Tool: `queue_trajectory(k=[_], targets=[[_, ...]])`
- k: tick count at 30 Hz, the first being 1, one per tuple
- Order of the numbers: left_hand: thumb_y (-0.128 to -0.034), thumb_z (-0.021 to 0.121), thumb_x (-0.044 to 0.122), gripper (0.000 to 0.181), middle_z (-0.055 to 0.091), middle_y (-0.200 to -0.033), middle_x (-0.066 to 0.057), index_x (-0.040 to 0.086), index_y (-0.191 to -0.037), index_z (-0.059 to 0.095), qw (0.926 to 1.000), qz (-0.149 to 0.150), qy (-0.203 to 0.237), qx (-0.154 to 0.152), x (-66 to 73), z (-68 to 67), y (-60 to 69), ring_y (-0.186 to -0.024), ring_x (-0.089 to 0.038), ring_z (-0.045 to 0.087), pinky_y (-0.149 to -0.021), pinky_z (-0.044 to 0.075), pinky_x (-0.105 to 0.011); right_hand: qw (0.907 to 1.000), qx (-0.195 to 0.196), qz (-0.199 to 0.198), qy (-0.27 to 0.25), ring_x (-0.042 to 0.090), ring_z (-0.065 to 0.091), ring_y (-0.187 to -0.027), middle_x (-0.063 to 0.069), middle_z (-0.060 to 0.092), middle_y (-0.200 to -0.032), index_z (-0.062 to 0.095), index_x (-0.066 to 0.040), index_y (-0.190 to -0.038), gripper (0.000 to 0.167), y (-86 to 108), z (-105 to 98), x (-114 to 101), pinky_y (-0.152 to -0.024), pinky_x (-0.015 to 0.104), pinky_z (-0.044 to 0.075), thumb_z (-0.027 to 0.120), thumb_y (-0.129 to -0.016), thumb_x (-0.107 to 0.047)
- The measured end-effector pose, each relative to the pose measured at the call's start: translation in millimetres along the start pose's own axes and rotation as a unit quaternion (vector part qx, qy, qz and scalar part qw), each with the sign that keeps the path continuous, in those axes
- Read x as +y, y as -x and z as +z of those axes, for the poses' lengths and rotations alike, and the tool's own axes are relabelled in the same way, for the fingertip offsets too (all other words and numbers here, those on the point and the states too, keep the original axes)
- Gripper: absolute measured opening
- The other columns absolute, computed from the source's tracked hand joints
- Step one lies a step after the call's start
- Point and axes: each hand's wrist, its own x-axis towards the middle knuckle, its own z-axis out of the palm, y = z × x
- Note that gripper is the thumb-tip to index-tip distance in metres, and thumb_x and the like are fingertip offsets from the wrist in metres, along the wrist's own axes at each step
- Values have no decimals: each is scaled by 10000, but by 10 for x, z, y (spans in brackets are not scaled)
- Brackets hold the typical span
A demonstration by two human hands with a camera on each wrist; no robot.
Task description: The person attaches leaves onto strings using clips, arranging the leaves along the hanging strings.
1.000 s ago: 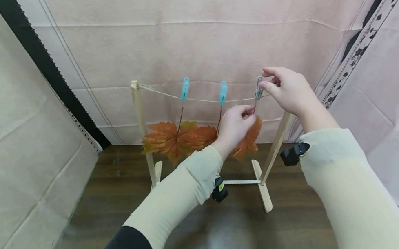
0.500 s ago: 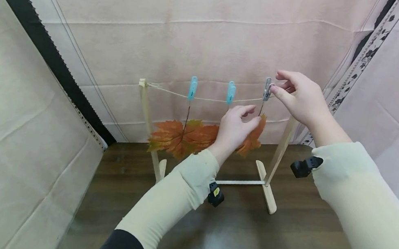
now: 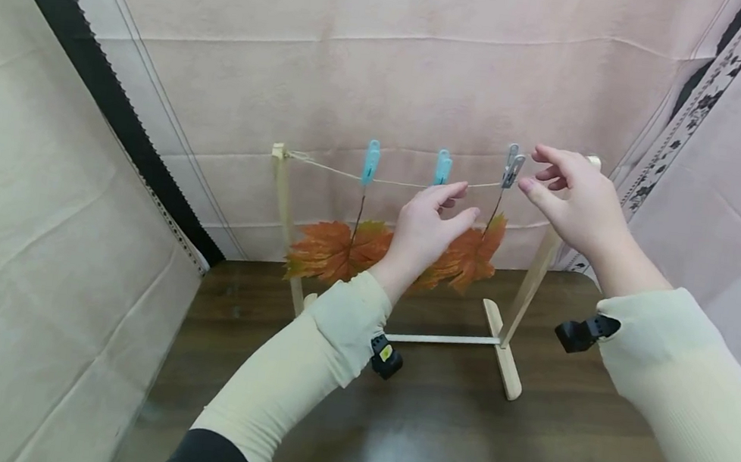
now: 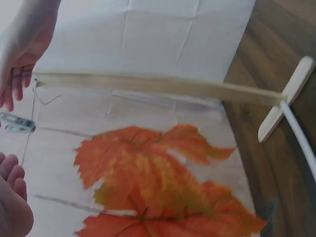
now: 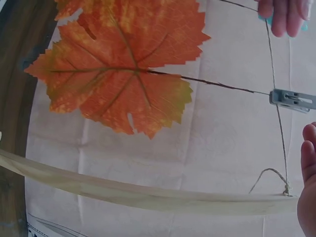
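Note:
A grey clothespin (image 3: 513, 168) sits on the string at the right and pinches the stem of an orange maple leaf (image 3: 466, 257). In the right wrist view its jaws [grip] close on the stem beside the string. My right hand (image 3: 580, 201) hovers just right of that grey clothespin, thumb and fingers apart, holding nothing. Left of the same leaf's stem, my left hand (image 3: 427, 230) has its thumb and fingers spread and holds nothing. It covers part of the leaves and the middle stem. Two blue clothespins (image 3: 371, 162) stand on the string farther left; another orange leaf (image 3: 337, 250) hangs below.
The string (image 3: 329, 168) runs between two wooden posts (image 3: 533, 280) of a stand. A white crossbar (image 3: 443, 339) joins its wooden feet (image 3: 503, 357). Behind it hangs a pale creased cloth (image 3: 386, 95), with more cloth at both sides. The floor surface (image 3: 456, 439) is dark wood-grained.
My right hand has let go of the grey clothespin and drawn off to the right. My left hand has released the leaf stem and moved left. The view has shifted slightly.

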Motion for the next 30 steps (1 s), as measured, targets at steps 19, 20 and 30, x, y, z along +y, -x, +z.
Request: queue_trajectory(k=[19,20,30], targets=[[-883,663,265,412,628,-1142,35,141,-1271,598,9994,-310,102,-79,-108,-459,207,-950,-103,579,-814,472,-233,9956,420,-780,-309,291,566,-960,179,548,-1240,485,28,-1321,477,403,315,132,-842,290,420,641,-889,-101],[-885,660,262,409,625,-1148,33,139,-1270,597,9994,-324,68,-88,-129,-476,239,-954,-111,577,-818,471,-245,9951,452,-813,-337,266,562,-958,178,552,-1233,490,35,-1313,471,438,337,153,-842,235,404,642,-885,-89],[-886,653,285,418,616,-1123,-18,149,-1276,592,9971,-643,-313,-257,-448,-641,596,-932,-152,554,-805,468,-335,9960,468,-634,-431,1,498,-923,181,575,-1174,503,46,-1290,454,841,568,427,-773,172,376,645,-868,-45]])
